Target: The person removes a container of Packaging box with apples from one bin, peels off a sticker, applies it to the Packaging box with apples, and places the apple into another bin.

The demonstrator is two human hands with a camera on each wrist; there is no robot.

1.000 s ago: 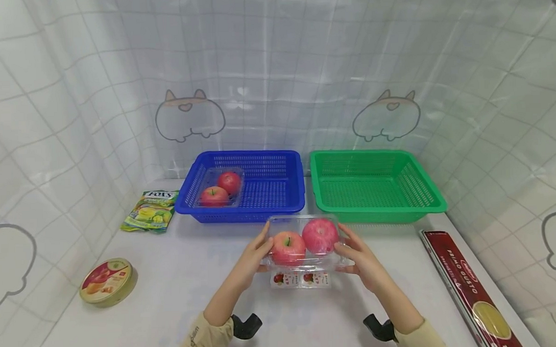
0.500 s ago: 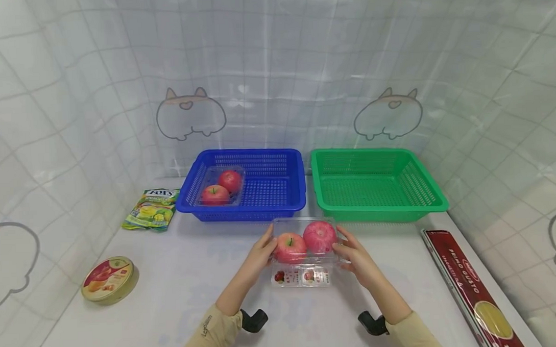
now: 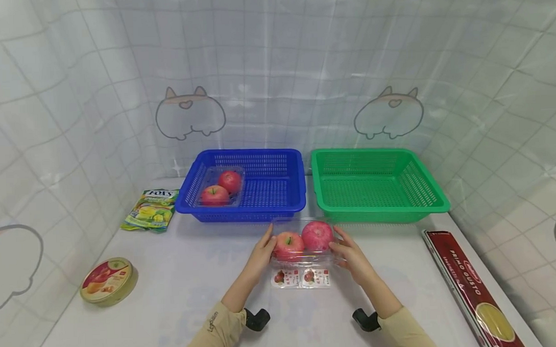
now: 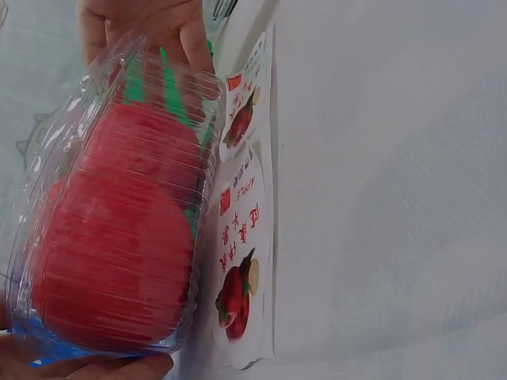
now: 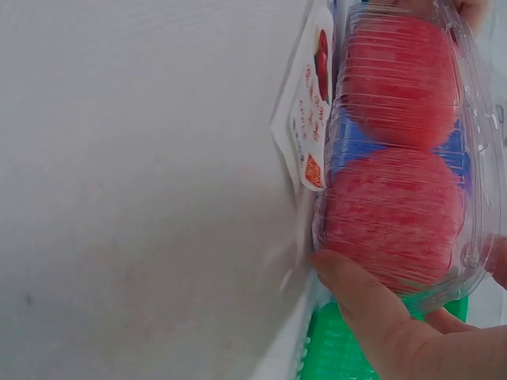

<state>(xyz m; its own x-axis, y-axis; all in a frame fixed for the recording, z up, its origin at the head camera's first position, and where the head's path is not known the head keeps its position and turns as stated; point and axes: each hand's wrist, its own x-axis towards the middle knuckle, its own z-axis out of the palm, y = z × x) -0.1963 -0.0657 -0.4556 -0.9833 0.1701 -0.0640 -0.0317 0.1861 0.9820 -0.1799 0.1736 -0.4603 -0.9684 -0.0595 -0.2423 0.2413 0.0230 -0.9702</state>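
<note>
Both hands hold a clear plastic clamshell box (image 3: 304, 259) at its two short ends, close over the table. Inside it are two red apples, one (image 3: 289, 244) with its stem up at the left and a pinker one (image 3: 318, 236) at the right. My left hand (image 3: 261, 251) grips the left end, fingertips at the box's wall. At the right end, the thumb and fingers of my right hand (image 5: 396, 336) clasp the plastic. Just in front of the box lie two white labels (image 4: 238, 253) printed with red apples and writing.
A blue basket (image 3: 247, 215) stands at the back, with another clear box of two apples (image 3: 216, 195) inside. Right of it is a green basket (image 3: 382, 216). A Fox's candy bag (image 3: 151, 210) and round tin (image 3: 108, 281) lie left; a red spaghetti box (image 3: 470, 289) lies right.
The box looks slightly smaller and lower, having come down toward the table with both hands. The hands have drawn a little closer together. The baskets and other things stay put.
</note>
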